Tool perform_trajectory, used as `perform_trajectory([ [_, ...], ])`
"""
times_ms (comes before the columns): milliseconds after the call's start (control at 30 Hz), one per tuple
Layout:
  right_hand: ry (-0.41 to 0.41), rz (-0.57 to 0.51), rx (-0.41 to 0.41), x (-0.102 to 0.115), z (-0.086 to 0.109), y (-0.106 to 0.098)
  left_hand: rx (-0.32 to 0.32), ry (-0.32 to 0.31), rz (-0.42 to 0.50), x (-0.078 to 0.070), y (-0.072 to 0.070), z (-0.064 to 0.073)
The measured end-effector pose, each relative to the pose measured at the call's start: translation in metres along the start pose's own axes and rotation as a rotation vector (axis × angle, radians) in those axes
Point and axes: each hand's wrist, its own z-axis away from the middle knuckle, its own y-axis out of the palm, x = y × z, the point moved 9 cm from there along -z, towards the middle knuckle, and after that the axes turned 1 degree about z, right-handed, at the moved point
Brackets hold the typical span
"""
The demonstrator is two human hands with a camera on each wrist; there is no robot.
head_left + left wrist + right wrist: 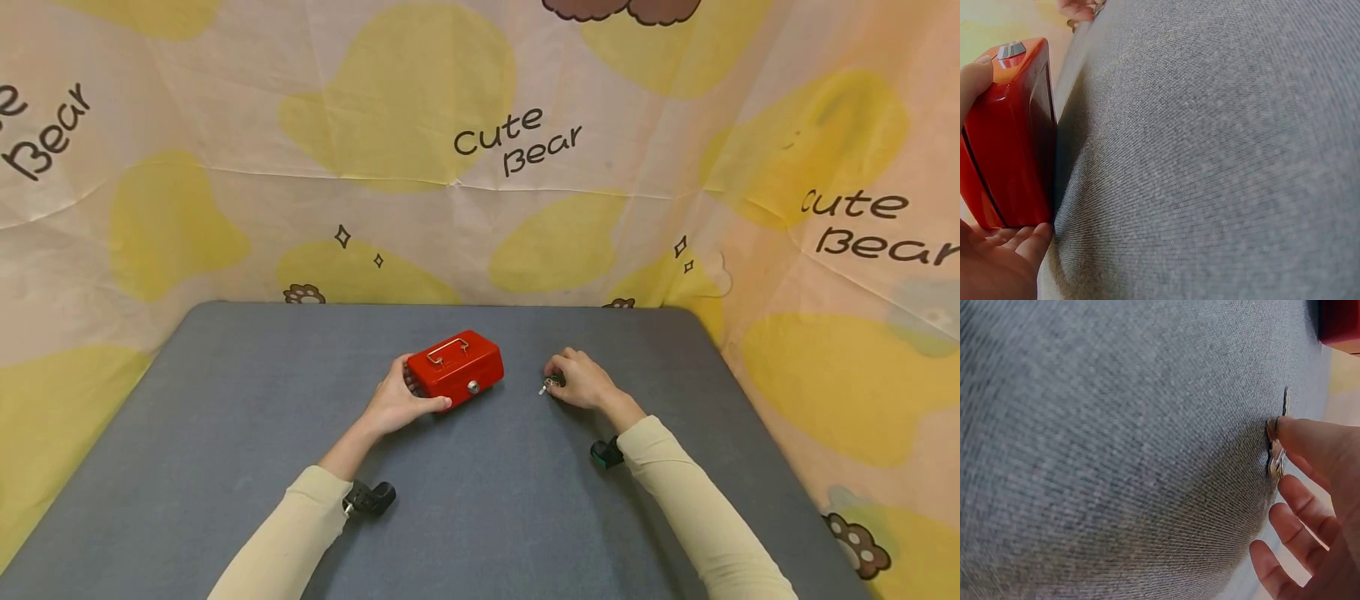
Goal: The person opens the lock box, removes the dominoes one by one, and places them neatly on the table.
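Observation:
A small red cash box with a metal carry handle on its lid and a round silver lock on its front is gripped by my left hand. The thumb lies on the front face beside the lock, and the other fingers are at the box's left end, partly hidden. In the left wrist view the lid of the box looks closed. To the right of it, my right hand pinches a small bunch of keys low at the table surface, one key pointing toward the box.
Grey cloth covers the table. A printed fabric backdrop with yellow patches rises behind and along both sides. Each wrist wears a dark camera strap, one by the left sleeve and one by the right sleeve.

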Motion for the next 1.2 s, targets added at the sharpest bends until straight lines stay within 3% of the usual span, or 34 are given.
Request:
perform_trajectory([
  [267, 0.071, 0.025, 0.103, -0.005, -0.003, 0.008, 0.004, -0.004, 0.005, 0.0, 0.0, 0.0],
  [700, 0.091, 0.0, 0.256, -0.004, -0.005, 0.016, 0.004, -0.008, -0.003, -0.001, -0.001, 0.001],
  [1200, 0.09, -0.053, 0.307, -0.004, -0.007, 0.022, 0.015, -0.019, 0.008, 0.0, -0.001, 0.0],
])
